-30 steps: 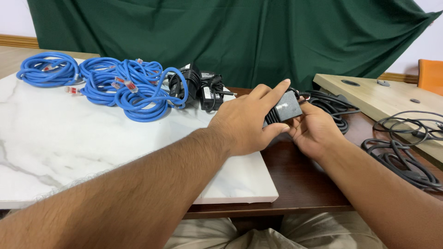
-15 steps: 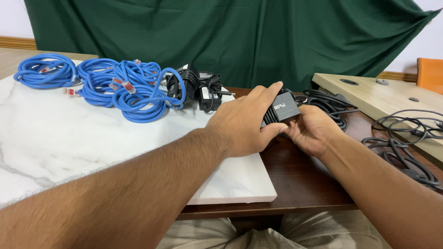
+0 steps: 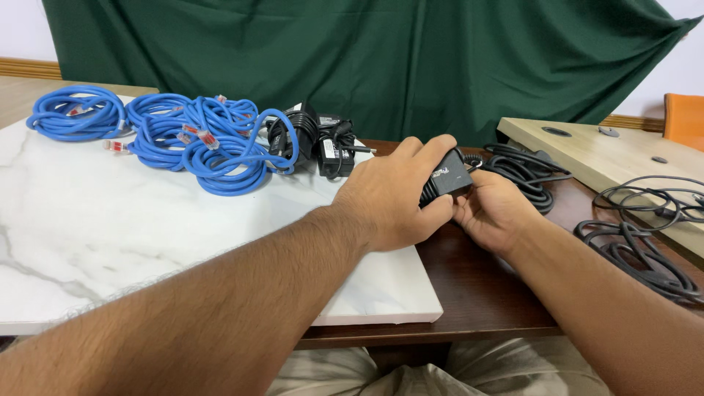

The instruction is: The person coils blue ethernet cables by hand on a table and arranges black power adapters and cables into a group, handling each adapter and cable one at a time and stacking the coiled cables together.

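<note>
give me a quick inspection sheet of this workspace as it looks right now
surface: white marble slab lying on a dark wooden table
job's things: black power adapter held between both hands
clutter: two more black adapters with wound cords at the slab's far edge
grippers: left hand wrapped over the adapter from the left; right hand gripping it from the right
cables: coiled blue network cables on the slab; loose black cords at the right
surroundings: green cloth backdrop; pale wooden board at the right; orange chair at the far right
</note>
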